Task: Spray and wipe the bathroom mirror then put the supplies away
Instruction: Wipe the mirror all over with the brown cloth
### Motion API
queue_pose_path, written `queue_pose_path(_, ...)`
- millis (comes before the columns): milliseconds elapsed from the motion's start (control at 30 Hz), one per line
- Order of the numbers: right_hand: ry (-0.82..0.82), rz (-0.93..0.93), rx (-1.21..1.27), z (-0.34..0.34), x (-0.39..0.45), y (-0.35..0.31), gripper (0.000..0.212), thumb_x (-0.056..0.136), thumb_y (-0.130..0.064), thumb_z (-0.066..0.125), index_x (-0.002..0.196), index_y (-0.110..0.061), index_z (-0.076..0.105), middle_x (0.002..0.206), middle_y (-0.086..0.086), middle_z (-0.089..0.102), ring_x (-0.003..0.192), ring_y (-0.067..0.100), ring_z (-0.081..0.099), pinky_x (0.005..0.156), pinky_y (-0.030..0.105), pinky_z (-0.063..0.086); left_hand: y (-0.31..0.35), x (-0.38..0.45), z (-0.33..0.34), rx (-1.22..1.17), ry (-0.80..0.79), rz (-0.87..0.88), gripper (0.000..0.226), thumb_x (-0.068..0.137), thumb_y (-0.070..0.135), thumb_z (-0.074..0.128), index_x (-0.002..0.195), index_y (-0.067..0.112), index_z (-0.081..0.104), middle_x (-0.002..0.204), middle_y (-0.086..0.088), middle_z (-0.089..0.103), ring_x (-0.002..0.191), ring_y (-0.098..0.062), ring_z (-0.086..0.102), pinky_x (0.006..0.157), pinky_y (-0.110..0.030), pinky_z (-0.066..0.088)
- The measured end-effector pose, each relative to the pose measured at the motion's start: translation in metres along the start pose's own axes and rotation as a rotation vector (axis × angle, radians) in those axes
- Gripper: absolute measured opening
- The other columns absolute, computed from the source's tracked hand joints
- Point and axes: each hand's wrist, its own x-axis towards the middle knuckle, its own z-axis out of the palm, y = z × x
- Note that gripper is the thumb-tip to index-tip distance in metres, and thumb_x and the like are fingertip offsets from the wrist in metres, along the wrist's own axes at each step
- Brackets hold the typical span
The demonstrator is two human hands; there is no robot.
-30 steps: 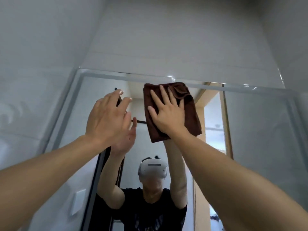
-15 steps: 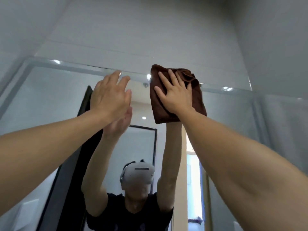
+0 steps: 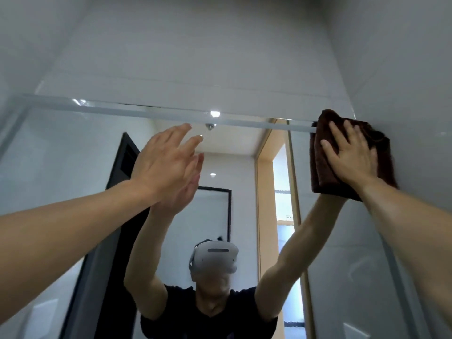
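The bathroom mirror [image 3: 61, 167] fills the lower part of the view, its top edge running across the frame. A folded brown cloth [image 3: 322, 167] lies flat against the mirror's upper right corner. My right hand [image 3: 352, 155] presses on the cloth with straight, spread fingers. My left hand [image 3: 166, 165] is raised at the middle of the mirror, fingers straight and together, its palm on or very near the glass, holding nothing. No spray bottle is in view.
White tiled wall [image 3: 195, 57] rises above the mirror and along the right side. The mirror reflects a person in a dark shirt with a headset [image 3: 215, 260], a dark door frame [image 3: 122, 172] and a wooden doorway [image 3: 265, 192].
My right hand has slid the brown cloth along the top edge from the middle of the mirror to its upper right corner. My left hand stays raised at the middle.
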Motion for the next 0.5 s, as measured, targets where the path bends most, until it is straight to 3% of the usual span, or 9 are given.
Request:
queue_pose_path(200, 0.022, 0.158, 0.017, 0.015, -0.019, -0.08, 0.063, 0.1, -0.06, 0.022, 0.158, -0.039, 0.015, 0.169, -0.001, 0.007, 0.155, 0.022, 0.002, 0.12, 0.06, 0.011, -0.072, -0.021, -0.029, 0.074, -0.009, -0.099, 0.051, 0.095, 0.037, 0.032, 0.138, 0.018, 0.053, 0.151, -0.013, 0.044, 0.137, -0.033, 0.044, 0.11, -0.047, 0.035)
queue_pose_path(367, 0.027, 0.055, 0.036, 0.032, -0.053, -0.217, 0.063, 0.1, -0.058, 0.023, 0.159, -0.038, 0.015, 0.169, 0.001, 0.007, 0.156, 0.023, 0.003, 0.119, 0.061, 0.011, -0.131, -0.034, -0.048, 0.114, 0.036, -0.15, 0.043, 0.098, 0.03, 0.04, 0.136, 0.014, 0.055, 0.149, -0.015, 0.046, 0.134, -0.034, 0.046, 0.109, -0.047, 0.035)
queue_pose_path(500, 0.024, -0.001, 0.073, 0.047, -0.071, -0.333, 0.064, 0.099, -0.057, 0.024, 0.159, -0.037, 0.016, 0.169, 0.002, 0.007, 0.155, 0.025, 0.003, 0.119, 0.062, 0.009, -0.165, -0.047, -0.061, 0.09, 0.14, -0.221, 0.052, 0.096, 0.037, 0.028, 0.126, 0.012, 0.062, 0.131, -0.011, 0.06, 0.121, -0.031, 0.056, 0.101, -0.045, 0.039)
